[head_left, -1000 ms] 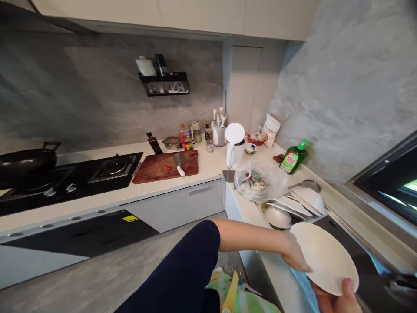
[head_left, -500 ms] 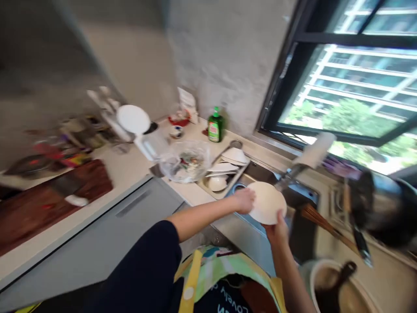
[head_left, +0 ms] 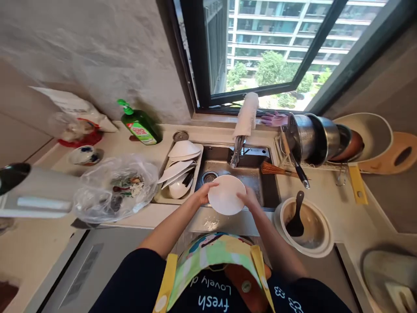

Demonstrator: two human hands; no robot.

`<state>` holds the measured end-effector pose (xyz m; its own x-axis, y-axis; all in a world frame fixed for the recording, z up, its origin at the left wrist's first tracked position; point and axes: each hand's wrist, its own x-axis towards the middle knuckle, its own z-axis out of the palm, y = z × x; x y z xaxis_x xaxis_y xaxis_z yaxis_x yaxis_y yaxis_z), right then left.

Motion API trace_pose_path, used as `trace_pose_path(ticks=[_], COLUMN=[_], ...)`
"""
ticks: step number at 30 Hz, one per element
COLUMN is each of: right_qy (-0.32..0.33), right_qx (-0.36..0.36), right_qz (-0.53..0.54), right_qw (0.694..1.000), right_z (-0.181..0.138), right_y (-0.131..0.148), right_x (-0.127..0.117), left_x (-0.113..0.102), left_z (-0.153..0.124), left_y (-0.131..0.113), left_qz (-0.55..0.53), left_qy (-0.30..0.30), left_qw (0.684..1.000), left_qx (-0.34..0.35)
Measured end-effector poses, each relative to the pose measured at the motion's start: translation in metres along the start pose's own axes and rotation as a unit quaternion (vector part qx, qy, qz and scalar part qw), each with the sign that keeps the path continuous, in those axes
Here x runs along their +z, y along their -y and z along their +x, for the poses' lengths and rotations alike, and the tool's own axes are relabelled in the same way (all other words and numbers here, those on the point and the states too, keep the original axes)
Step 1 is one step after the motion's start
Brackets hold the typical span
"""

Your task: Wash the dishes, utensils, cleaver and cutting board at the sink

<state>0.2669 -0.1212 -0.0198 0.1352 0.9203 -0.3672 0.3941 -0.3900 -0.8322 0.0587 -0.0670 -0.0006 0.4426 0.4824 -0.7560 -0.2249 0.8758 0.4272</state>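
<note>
Our grip, left hand (head_left: 206, 194) and right hand (head_left: 249, 198), holds the white plate (head_left: 227, 195) by opposite edges near the sink (head_left: 216, 165); we should press evenly with both thumbs.

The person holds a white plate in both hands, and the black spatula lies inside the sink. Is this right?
Not quite: the head view shows the black spatula inside the pale pot, not the sink. The left hand and right hand do hold the white plate.

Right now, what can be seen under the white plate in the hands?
Past the white plate, parts of the sink and its drain show. Whatever lies directly beneath the plate is covered.
</note>
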Motion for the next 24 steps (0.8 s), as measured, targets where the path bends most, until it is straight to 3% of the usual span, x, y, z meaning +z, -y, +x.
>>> trace_pose_path(ticks=[2, 3, 5, 8, 11, 13, 16, 19, 22, 24], right_qy=[-0.073, -0.072, -0.004, 0.115, 0.201, 0.220, 0.152, 0.102, 0.187, 0.225], right_qx=[-0.105, -0.150, -0.195, -0.195, -0.229, -0.231, -0.181, -0.161, -0.224, -0.235], right_qz=[-0.153, -0.207, -0.256, -0.239, -0.226, -0.263, -0.366, -0.356, -0.293, -0.287], right_qw=[0.980, 0.964, 0.947, 0.944, 0.925, 0.910, 0.900, 0.915, 0.910, 0.901], right_z=[0.001, 0.003, 0.009, 0.019, 0.017, 0.013, 0.014, 0.026, 0.033, 0.032], right_y=[0.000, 0.000, 0.003, 0.007, 0.006, 0.005, 0.008, 0.016, 0.015, 0.010], right_x=[0.021, 0.035, 0.063, 0.090, 0.082, 0.067, 0.057, 0.076, 0.089, 0.082], left_x=[0.000, 0.003, 0.009, 0.014, 0.007, 0.001, -0.001, 0.003, 0.001, -0.004], left_z=[0.011, 0.016, 0.026, 0.036, 0.038, 0.038, 0.040, 0.043, 0.043, 0.042], left_y=[0.007, 0.012, 0.023, 0.029, 0.019, 0.009, 0.002, 0.002, 0.000, -0.003], left_qz=[-0.034, -0.048, -0.078, -0.123, -0.135, -0.122, -0.087, -0.078, -0.084, -0.078], left_qy=[-0.017, -0.022, -0.022, -0.029, -0.053, -0.054, -0.029, -0.020, -0.053, -0.068], left_qw=[0.999, 0.998, 0.994, 0.984, 0.978, 0.975, 0.976, 0.974, 0.971, 0.970], left_qx=[0.007, 0.027, 0.077, 0.125, 0.153, 0.176, 0.196, 0.210, 0.217, 0.220])
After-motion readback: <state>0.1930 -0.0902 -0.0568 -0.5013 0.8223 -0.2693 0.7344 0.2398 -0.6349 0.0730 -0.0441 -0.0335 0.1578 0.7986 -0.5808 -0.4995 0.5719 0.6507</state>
